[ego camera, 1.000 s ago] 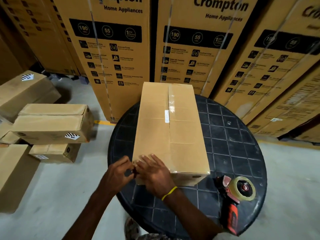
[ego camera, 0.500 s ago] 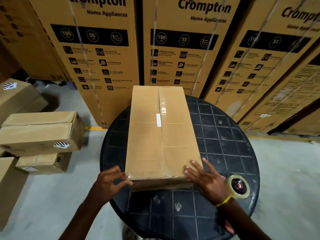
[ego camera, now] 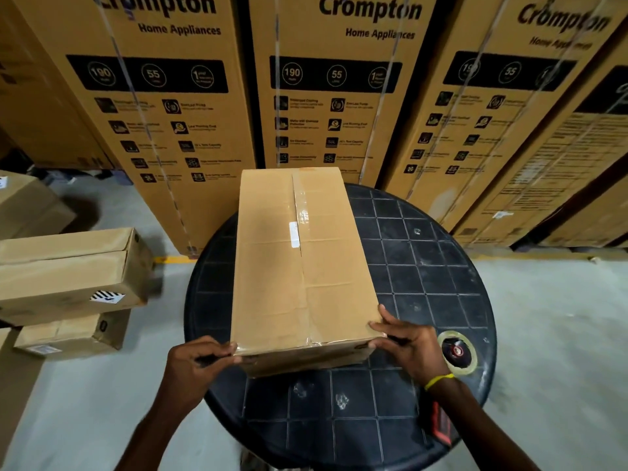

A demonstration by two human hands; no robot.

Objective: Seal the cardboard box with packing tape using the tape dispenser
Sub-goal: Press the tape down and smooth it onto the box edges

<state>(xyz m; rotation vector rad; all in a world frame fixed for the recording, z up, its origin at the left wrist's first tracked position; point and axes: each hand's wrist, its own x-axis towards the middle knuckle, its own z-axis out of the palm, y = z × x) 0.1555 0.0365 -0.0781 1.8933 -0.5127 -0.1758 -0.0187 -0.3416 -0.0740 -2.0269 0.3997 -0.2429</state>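
You are gripping the cardboard box [ego camera: 299, 266] at its near end: your left hand [ego camera: 193, 365] is curling round the left corner and your right hand [ego camera: 407, 345] is clasping the right one. The box is lying lengthwise on the round table [ego camera: 424, 266], with a tape strip [ego camera: 300, 205] running down its top seam, so the sealing is looking largely done. The tape dispenser [ego camera: 457, 351] is lying unheld beside your right wrist — other seams, out of sight here, may be needing tape.

The long brown cardboard box [ego camera: 299, 266] lay on the round black gridded table [ego camera: 424, 266], the red-handled tape dispenser [ego camera: 457, 351] beside it at four o'clock; tall printed cartons [ego camera: 170, 113] stood at twelve, smaller stacked boxes [ego camera: 68, 277] at nine.
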